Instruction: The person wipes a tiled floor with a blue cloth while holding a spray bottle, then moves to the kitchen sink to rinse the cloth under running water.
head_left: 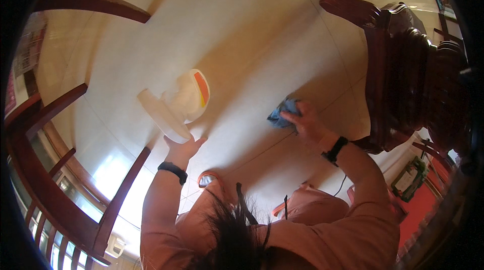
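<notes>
My left hand (183, 147) grips the lower end of a white plastic object (165, 112), which has a broad flat part and a rounded part with an orange-red and yellow band; what it is I cannot make out. Its fingers are partly hidden by it. My right hand (304, 121) is closed on a crumpled blue cloth (281, 114), right of the white object and over the pale tiled floor (247, 58). Whether the cloth touches the floor I cannot tell.
A large dark carved wooden piece of furniture (388, 78) stands at my right. Reddish wooden chairs (48, 118) are at my left, and another wooden leg (96, 2) is at the upper left. A green box (407, 179) and red surface (426, 204) lie at the lower right.
</notes>
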The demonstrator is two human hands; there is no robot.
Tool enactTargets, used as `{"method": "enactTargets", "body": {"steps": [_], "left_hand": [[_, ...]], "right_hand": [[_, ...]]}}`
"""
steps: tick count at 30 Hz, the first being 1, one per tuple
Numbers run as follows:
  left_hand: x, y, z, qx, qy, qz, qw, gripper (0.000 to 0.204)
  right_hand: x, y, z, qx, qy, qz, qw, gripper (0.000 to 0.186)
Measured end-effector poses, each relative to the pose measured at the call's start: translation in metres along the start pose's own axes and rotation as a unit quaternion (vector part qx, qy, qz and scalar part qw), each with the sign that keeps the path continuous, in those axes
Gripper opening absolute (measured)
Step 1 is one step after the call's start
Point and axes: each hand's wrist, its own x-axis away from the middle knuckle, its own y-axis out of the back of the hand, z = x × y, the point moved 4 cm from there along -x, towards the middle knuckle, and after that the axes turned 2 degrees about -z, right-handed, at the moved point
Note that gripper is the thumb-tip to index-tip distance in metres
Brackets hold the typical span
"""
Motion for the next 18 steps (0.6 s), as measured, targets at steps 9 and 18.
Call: {"method": "enactTargets", "body": {"steps": [9, 18], "left_hand": [[0.005, 0.015, -0.005, 0.033, -0.026, 0.011, 0.999, 0.089], [0.002, 0.010, -0.005, 0.012, -0.048, -0.005, 0.999, 0.085]], "right_hand": [[-0.100, 0.066, -0.134, 0.143, -0.290, -0.131, 0.937, 0.051], [-0.234, -0.026, 0.010, 0.178, -0.018, -0.084, 0.980, 0.048]]}}
